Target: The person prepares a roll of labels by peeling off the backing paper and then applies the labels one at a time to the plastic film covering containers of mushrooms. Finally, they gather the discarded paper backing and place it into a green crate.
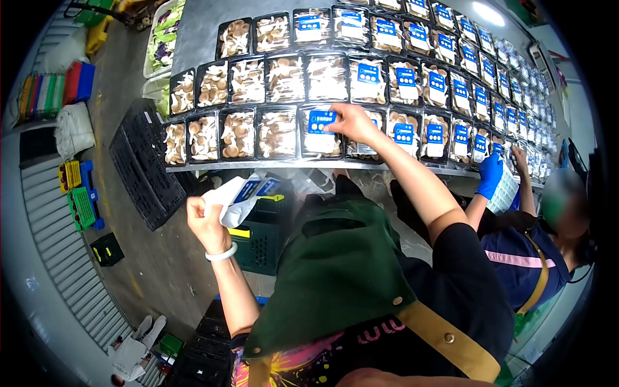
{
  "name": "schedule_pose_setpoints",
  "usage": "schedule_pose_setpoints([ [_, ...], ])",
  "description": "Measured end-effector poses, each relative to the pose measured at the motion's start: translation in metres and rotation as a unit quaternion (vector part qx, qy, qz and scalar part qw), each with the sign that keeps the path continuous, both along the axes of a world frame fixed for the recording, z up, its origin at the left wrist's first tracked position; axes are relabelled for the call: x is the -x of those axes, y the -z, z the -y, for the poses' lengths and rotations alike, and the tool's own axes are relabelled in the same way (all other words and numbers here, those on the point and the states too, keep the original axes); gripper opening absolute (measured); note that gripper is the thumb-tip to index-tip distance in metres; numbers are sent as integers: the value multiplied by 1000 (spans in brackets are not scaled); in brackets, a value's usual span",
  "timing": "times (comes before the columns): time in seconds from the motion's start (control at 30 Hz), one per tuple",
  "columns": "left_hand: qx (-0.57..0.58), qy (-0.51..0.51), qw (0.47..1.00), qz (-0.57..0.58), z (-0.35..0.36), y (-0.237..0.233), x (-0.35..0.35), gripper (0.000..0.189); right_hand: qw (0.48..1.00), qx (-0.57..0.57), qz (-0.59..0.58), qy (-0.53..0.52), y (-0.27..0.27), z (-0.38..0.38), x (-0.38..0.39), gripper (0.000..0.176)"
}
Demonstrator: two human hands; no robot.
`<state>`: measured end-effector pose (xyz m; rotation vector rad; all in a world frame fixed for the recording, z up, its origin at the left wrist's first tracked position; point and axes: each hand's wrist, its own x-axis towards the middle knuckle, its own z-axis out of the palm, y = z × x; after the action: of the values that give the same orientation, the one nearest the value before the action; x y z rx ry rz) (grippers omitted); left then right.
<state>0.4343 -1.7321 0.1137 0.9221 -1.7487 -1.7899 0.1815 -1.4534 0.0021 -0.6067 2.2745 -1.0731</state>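
Observation:
In my left hand [207,224], left of my apron, a white backing strip with blue labels [248,189] is gripped, its end curling toward the table. My right hand [353,122] reaches over the front row, thumb and fingertips together at the right edge of a blue label [320,121]. That label lies on the film of a black tray of mushrooms [322,145]. To its left, a mushroom tray [278,133] has no label. On the right, partly behind my wrist, stands a labelled tray [403,133].
Rows of packed mushroom trays [248,80] cover the metal table [200,26], many with blue labels. A co-worker with a blue glove [491,174] holds a label sheet at right. Black crates [145,161] stand at left; a green crate [261,226] is below the table edge.

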Motion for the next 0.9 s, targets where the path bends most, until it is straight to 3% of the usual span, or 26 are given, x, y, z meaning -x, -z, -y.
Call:
schedule_pose_setpoints([
  [0.03,-25,15,999,-41,-3,1,3,24,1000,-28,-14,5,13,4,-8,40],
  [0.1,36,52,998,32,-12,-6,8,32,994,-87,-58,2,32,10,-14,39],
  [0.13,90,95,991,42,-8,1,4,27,994,-87,-58,3,40,10,-16,39],
  [0.2,159,151,974,51,-3,4,4,16,960,-151,-230,-49,38,15,-19,41],
  [0.3,154,157,975,-7,-7,7,11,4,947,-193,-255,11,11,22,-24,42],
  [0.37,61,134,989,3,-11,5,14,12,967,-162,-199,5,20,21,-29,46],
  [0.43,22,146,989,-11,-11,11,15,18,969,-5,-186,-161,43,18,-39,54],
  [0.47,4,156,988,-22,-10,11,17,19,981,-23,-114,-155,16,27,-49,62],
  [0.53,20,186,982,-10,-10,10,21,24,984,132,-61,-103,-36,52,-69,67],
  [0.57,42,195,980,14,-14,-4,25,23,973,201,28,-109,-64,64,-79,67],
  [0.6,79,232,969,23,-10,-2,23,22,963,185,117,-155,-99,74,-86,67],
  [0.63,119,269,955,29,-4,-1,24,22,960,225,40,-165,-98,83,-100,53],
  [0.7,137,290,947,32,0,-1,23,16,957,128,-122,-228,-114,94,-110,34],
  [0.83,229,287,922,119,19,-10,9,6,949,140,-173,-221,-134,102,-119,24],
  [0.9,254,232,935,88,29,-8,2,6,930,163,-274,-180,-143,95,-109,15],
])
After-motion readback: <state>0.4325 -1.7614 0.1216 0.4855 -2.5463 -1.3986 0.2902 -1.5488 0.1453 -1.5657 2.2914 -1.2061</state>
